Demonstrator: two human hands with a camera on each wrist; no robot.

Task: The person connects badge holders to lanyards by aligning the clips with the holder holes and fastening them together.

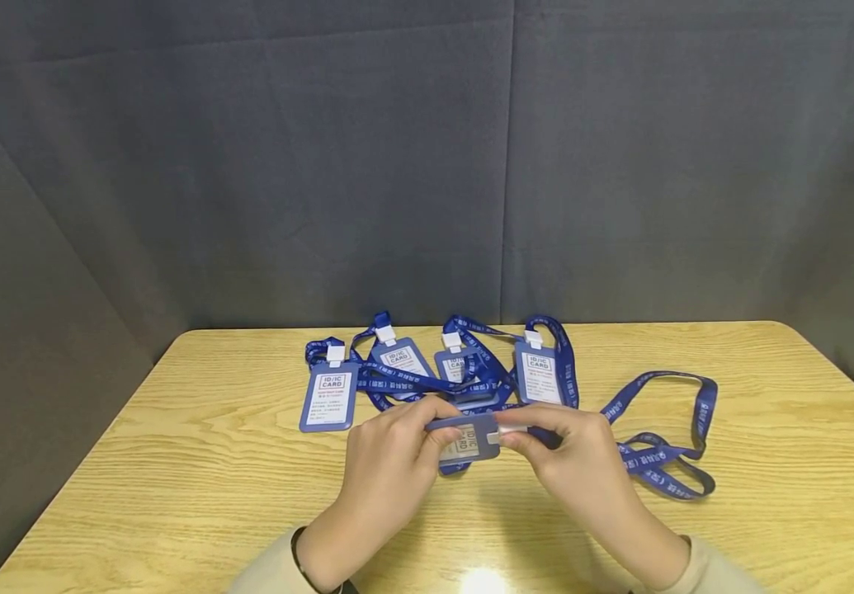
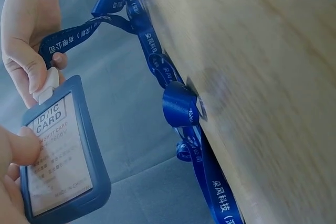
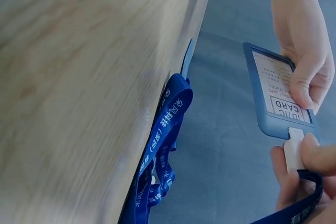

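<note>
In the head view my left hand [image 1: 389, 450] grips a blue ID card holder [image 1: 484, 437] by its body, turned sideways above the table. My thumb lies across the clear front, over the printed card, as the left wrist view shows. My right hand [image 1: 575, 450] pinches the white plastic clip [image 3: 293, 150] at the holder's slotted end. The clip's tab overlaps the slot in the right wrist view. From this clip a blue lanyard [image 2: 68, 40] with white lettering runs past my right fingers. Its loop [image 1: 653, 458] lies on the table to the right of my right hand.
Several other blue card holders with lanyards lie beyond my hands, one at the left [image 1: 328, 396] and one at the right [image 1: 538, 375]. Their blue straps [image 1: 397, 381] tangle in the middle of the wooden table [image 1: 196, 462]. A grey curtain [image 1: 397, 165] hangs behind.
</note>
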